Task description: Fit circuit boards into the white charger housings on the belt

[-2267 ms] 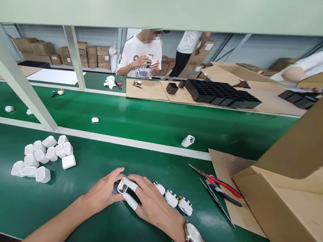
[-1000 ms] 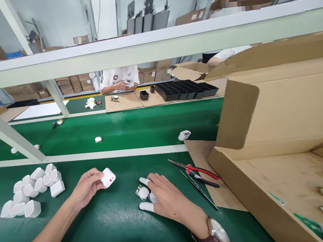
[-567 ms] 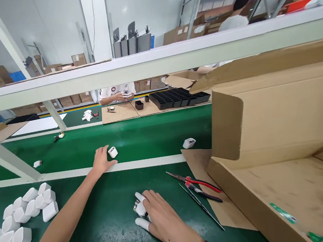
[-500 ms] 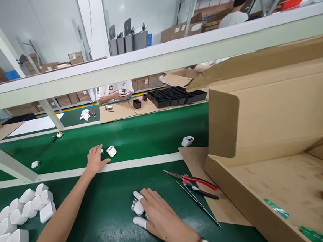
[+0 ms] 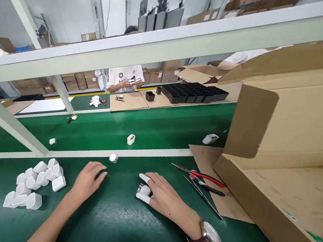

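As the left hand (image 5: 88,180) hangs over the green bench (image 5: 124,232), fingers parted from the thumb and nothing visible between them, I watch through the head camera the right hand (image 5: 166,193) at work just across from it. Two white finger covers (image 5: 143,198) sheathe its thumb and forefinger, which flank a small white component (image 5: 144,190) with metal contacts on the bench; whether they pinch it, I cannot tell from my feed. A second component (image 5: 114,158) shows beside the left fingertips, against the pale rail (image 5: 153,152), though I cannot say if it rests there.

Beyond the rail, on the green belt (image 5: 162,124), a white housing (image 5: 131,139) sits with its open end up, dark parts inside; farther right, a tilted housing (image 5: 210,139) lies open toward the carton (image 5: 300,121). Pale shells (image 5: 32,184) crowd together to the left of the left hand. To the right of the right hand, I see red-and-black pliers (image 5: 194,174) and slim tweezers (image 5: 203,196) side by side, the plier handles reaching over flat cardboard (image 5: 231,206). Across the belt, a co-worker in a white shirt (image 5: 122,74) handles something pale near black trays (image 5: 194,92).
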A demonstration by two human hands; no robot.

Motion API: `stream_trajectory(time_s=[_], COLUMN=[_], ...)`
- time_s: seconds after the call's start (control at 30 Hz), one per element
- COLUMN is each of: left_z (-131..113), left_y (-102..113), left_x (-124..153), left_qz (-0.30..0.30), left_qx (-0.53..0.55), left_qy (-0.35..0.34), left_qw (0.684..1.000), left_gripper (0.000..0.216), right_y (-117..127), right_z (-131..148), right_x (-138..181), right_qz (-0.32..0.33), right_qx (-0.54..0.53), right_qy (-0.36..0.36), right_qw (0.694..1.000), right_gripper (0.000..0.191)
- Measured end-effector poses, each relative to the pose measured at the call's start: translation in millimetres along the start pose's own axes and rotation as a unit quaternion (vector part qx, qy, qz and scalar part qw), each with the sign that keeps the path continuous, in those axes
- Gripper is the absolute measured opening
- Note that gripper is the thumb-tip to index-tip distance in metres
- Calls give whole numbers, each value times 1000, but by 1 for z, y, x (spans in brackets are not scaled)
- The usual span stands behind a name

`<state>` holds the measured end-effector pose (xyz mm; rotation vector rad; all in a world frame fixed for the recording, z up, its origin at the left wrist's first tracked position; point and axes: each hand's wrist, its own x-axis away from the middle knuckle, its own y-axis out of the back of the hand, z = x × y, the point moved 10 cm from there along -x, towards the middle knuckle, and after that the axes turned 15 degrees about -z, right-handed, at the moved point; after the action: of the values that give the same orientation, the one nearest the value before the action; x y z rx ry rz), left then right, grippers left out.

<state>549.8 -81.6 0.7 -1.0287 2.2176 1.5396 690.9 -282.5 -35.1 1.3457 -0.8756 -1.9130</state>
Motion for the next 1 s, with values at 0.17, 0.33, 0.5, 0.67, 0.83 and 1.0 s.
stream_trajectory(time_s=[0.17, 0.33, 0.5, 0.67, 0.83, 1.0], left_z=[70, 120, 117, 62, 7, 4], left_y=[98, 102, 87, 65, 24, -6], left_x=[55, 99, 91, 65, 44, 42], left_qz=[-10, 48, 36, 56, 118, 125], left_qx=[-201, -269, -193, -66, 37, 118], left_qy=[44, 84, 103, 70, 42, 57], left_qw=[978, 958, 975, 994, 991, 983], left_gripper=[49, 44, 25, 32, 37, 49], right_y=[-13, -67, -87, -68, -65, -72], right_z=[4, 24, 61, 79, 88, 93], right_x=[-51, -118, -115, -71, -48, -32], right_qz=[19, 74, 88, 82, 79, 79], right_qx=[-17, -31, -7, 17, 33, 104], right_qy=[42, 63, 73, 71, 106, 108], right_qw=[999, 995, 993, 994, 991, 985], right_gripper=[46, 44, 10, 28, 13, 15])
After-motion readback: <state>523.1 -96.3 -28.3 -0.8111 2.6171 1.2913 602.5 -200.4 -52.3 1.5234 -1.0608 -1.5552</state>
